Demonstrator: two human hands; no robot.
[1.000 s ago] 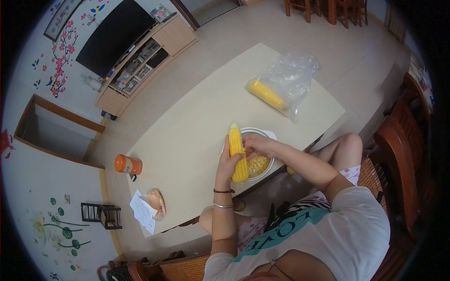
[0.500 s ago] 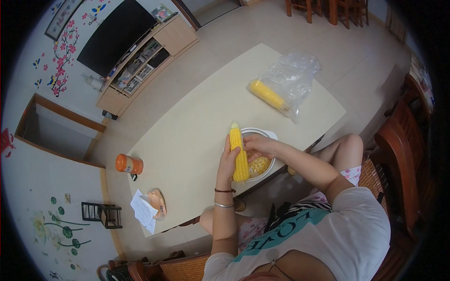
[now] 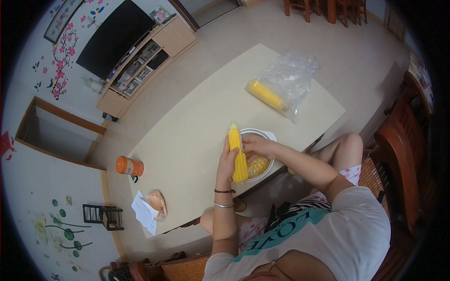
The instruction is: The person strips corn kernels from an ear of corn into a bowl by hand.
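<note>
A yellow corn cob (image 3: pixel 238 157) stands nearly upright in the picture, its pale tip toward the top. My left hand (image 3: pixel 228 161) is wrapped round its lower half. From the other side my right hand (image 3: pixel 257 147) reaches to the cob's right edge over the bowl, its fingers bent and partly hidden, so what they hold is not clear. Below the hands, a white bowl (image 3: pixel 273 136) contains loose yellow kernels (image 3: pixel 258 167). Farther back on the table, a clear plastic bag (image 3: pixel 296 77) has yellow corn (image 3: pixel 266 94) inside.
The cream table (image 3: pixel 187 136) also bears an orange-lidded jar (image 3: pixel 130 166), white papers (image 3: pixel 144 213) and a pinkish packet (image 3: pixel 157 205) on the left. Wooden chairs (image 3: pixel 398 150) are at the right. A television (image 3: pixel 116 40) is on a cabinet (image 3: pixel 173 37) beyond the table.
My right hand's fingers have shifted slightly beside the cob. My left thumb sits a little higher on the cob than a second ago; my grip remains.
</note>
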